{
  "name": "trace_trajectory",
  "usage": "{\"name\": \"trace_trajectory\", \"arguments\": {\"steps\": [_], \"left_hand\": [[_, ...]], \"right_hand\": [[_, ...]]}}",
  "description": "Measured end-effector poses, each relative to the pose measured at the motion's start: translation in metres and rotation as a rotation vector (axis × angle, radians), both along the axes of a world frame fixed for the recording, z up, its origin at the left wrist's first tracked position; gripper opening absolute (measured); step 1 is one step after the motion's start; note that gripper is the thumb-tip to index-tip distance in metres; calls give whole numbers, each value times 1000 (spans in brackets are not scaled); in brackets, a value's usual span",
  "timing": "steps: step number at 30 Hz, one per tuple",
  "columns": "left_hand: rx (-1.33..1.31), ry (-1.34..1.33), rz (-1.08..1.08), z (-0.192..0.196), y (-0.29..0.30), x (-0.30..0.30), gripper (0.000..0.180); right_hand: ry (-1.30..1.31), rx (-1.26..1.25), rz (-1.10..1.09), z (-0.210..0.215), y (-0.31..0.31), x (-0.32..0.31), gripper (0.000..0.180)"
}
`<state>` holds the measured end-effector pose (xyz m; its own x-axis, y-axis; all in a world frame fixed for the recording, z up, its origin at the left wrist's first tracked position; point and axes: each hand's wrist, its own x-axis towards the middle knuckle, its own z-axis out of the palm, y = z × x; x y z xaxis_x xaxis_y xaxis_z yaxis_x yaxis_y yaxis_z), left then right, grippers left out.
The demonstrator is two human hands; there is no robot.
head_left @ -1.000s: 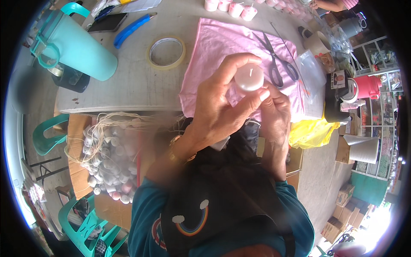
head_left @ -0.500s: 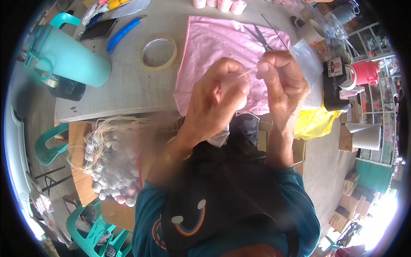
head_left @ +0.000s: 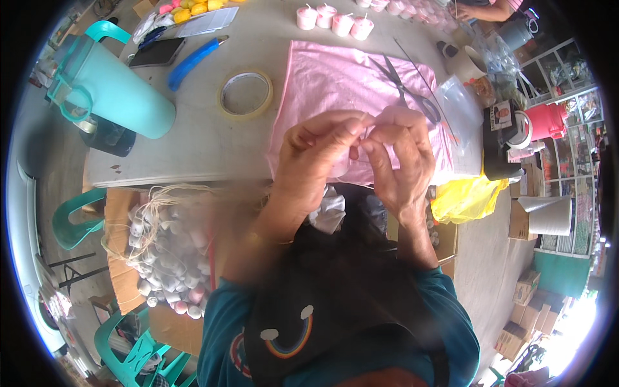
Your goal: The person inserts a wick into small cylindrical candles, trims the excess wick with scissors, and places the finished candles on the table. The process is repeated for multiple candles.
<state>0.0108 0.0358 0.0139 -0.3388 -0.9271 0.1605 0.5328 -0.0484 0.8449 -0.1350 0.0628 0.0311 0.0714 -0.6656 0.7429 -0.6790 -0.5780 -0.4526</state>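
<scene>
Pale grey tabletop spreads across the upper part of the view, and at its near edge a light pink candle, mostly hidden by fingers, is held up over a pink cloth. The left hand is curled around the candle, its thumb and forefinger pressed close together above it. The right hand has its fingers bent inward, with its tips meeting those of the left; whether anything is caught between them I cannot tell. Just beyond the hands, scissors lie on the cloth with their blades slightly apart, and a thin dark rod runs beside them. Left of the cloth sit a roll of tape, a blue cutter, a dark phone and a big turquoise tumbler. Past the far edge of the cloth stand several small pink candles, their wicks upright. To the right are a clear plastic bag and a yellow bag. Below the left end of the tabletop, a cardboard box holds many small white and pinkish pieces under loose strings. At the upper right, another person's arm reaches in.
</scene>
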Motion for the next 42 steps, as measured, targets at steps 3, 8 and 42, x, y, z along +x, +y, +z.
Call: {"name": "trace_trajectory", "arguments": {"steps": [3,8,42], "left_hand": [[-437,-455,247,1,0,-2,10],[-562,-558,332,3,2,3,12],[-717,-510,692,-6,2,8,18]], "right_hand": [[-1,6,-22,3,0,1,11],[-249,167,63,-2,-2,3,8],[180,-110,-54,12,-11,20,18]]}}
